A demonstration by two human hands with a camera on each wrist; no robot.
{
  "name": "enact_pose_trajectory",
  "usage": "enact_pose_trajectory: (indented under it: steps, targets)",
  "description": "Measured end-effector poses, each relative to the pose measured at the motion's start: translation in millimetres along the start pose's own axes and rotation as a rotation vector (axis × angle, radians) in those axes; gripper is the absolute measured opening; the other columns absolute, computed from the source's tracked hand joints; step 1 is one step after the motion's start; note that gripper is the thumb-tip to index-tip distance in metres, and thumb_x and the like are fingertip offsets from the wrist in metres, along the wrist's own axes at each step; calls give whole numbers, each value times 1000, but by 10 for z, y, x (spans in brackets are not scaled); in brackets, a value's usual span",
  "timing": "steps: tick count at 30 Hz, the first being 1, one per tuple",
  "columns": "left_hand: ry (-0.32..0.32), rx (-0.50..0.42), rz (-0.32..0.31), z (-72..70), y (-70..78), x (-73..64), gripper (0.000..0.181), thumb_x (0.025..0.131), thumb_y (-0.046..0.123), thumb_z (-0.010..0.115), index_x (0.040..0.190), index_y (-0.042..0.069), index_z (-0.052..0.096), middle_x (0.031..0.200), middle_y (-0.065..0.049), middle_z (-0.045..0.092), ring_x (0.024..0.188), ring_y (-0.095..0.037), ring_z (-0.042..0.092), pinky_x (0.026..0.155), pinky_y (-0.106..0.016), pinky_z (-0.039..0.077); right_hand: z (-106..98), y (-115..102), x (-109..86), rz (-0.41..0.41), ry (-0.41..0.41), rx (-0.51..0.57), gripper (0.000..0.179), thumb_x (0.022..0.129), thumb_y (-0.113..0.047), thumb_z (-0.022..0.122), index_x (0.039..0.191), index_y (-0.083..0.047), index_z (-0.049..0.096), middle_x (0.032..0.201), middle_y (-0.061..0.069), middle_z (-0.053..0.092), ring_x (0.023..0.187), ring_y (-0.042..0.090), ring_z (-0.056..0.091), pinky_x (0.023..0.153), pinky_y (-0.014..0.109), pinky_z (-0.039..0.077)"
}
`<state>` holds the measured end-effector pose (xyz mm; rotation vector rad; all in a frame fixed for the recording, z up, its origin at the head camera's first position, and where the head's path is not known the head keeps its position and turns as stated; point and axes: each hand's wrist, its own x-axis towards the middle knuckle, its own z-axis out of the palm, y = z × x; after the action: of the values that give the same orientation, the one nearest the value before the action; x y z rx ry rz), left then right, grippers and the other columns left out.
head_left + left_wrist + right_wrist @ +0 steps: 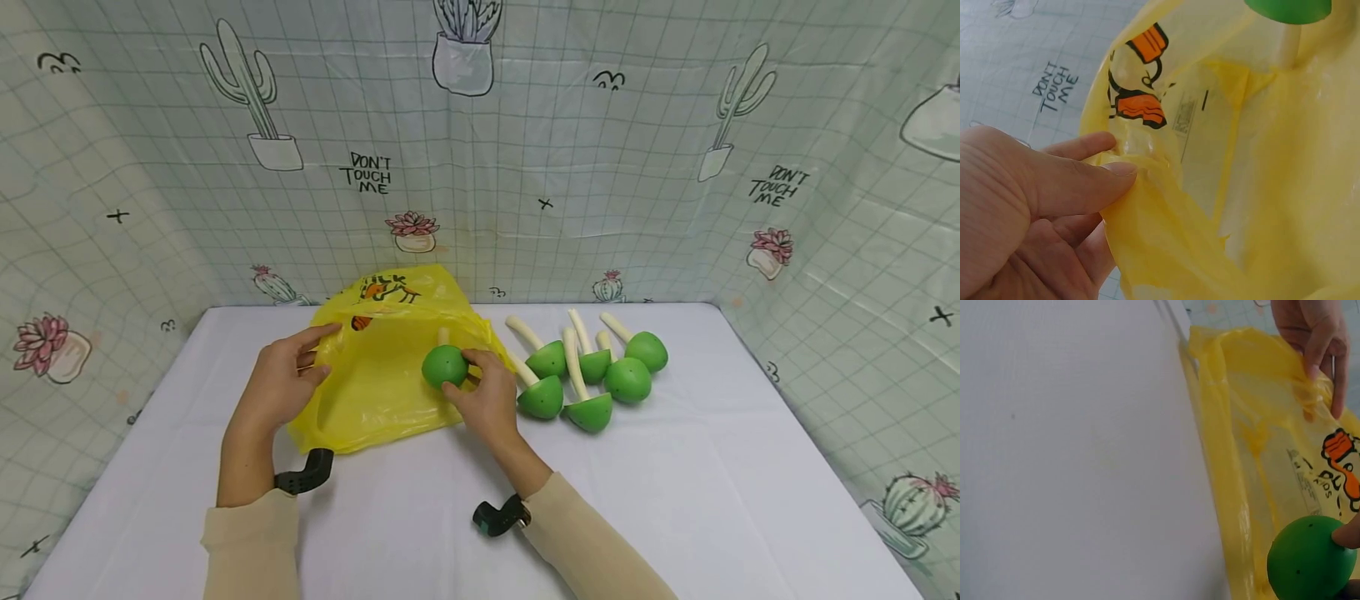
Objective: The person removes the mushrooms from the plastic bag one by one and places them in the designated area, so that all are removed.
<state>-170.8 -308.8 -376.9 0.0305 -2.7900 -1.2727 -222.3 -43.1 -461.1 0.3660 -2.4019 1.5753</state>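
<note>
A yellow plastic bag (382, 392) lies on the table with its mouth held wide. My left hand (283, 382) pinches the left edge of the mouth between thumb and fingers, as the left wrist view shows up close. In my right hand (487, 396) is a toy mushroom with a round green cap (444, 367), gripped by the cap between thumb and fingers. Its pale stem (1286, 47) points away from me into the bag opening. The right wrist view shows the green cap (1310, 559) over the bag's printed plastic.
Several more green-capped mushrooms (588, 412) with cream stems lie in a loose cluster right of the bag. A white cloth (712, 483) covers the table. Behind it hangs a gridded curtain (487, 150) printed with cacti.
</note>
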Motion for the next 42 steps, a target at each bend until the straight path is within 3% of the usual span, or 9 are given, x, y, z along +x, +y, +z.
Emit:
enact_pose_trajectory:
  steps: [11,19,25,42]
  targets:
    - [3,12,7,-1,-3,-4,61,100,-10,60,158,5,48,160,-28,42,134,-50,54,104,-58,54,-133,-114,-47,-5,-33,88,52,82,3,83,129,12,65,131,25,66,119,40,68,93,34,61]
    - [-9,9,3,-7,-5,-5,61,100,-9,60,158,6,47,161,-29,40,135,-51,52,106,-59,52,-282,-173,-94,-48,-33,144,49,80,5,82,126,13,67,127,26,67,115,43,70,91,42,63]
    - [-10,-3,11,1,-7,-4,61,100,-9,60,158,6,47,160,-29,40,134,-50,53,105,-58,53,-414,-223,-140,-71,-57,157,49,82,4,82,128,10,68,128,23,68,116,43,69,92,41,63]
    - [-19,14,12,25,14,16,60,101,-9,59,158,6,47,161,-29,39,136,-52,51,105,-58,53,-768,-311,-227,-75,-78,198,50,81,5,81,129,5,70,131,17,68,122,34,66,94,44,62]
